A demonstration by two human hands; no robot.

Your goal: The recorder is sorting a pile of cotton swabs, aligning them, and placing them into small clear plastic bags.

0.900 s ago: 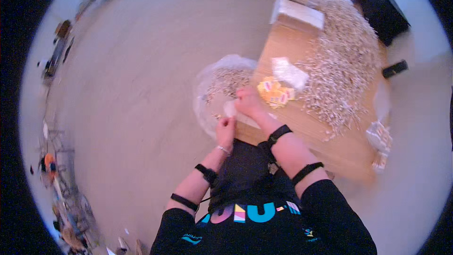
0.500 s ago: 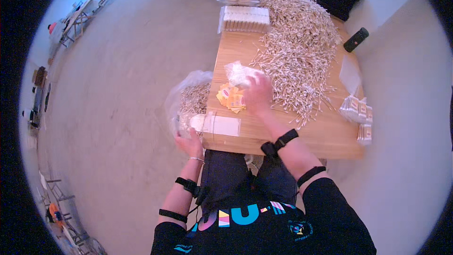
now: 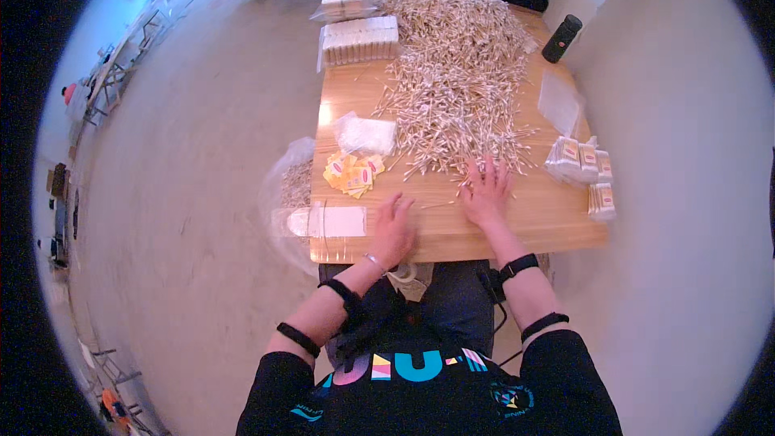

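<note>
A big heap of cotton swabs (image 3: 460,73) spreads over the table, its loose near fringe reaching my right hand (image 3: 487,194). That hand lies palm down, fingers spread, fingertips on the nearest swabs. Left of it, my left hand (image 3: 393,232) is over the table near its front edge, slightly blurred, fingers loosely bent and apart, nothing seen in it. Beside the left hand are a white card strip in clear plastic (image 3: 339,221) at the left edge and a small pile of yellow cards (image 3: 353,173). Behind the cards sits a stack of clear plastic bags (image 3: 367,136).
Packed bundles of swabs (image 3: 359,39) stand at the far left of the table. Filled small packs (image 3: 580,160), a flat plastic bag (image 3: 559,103) and a black cylinder (image 3: 562,39) line the right side. A large clear bag of swabs (image 3: 295,186) hangs below the left edge.
My left hand has left the bag and plastic strip at the table's left edge and come over the tabletop. My right hand has moved from the clear bags to the swab heap's near fringe.
</note>
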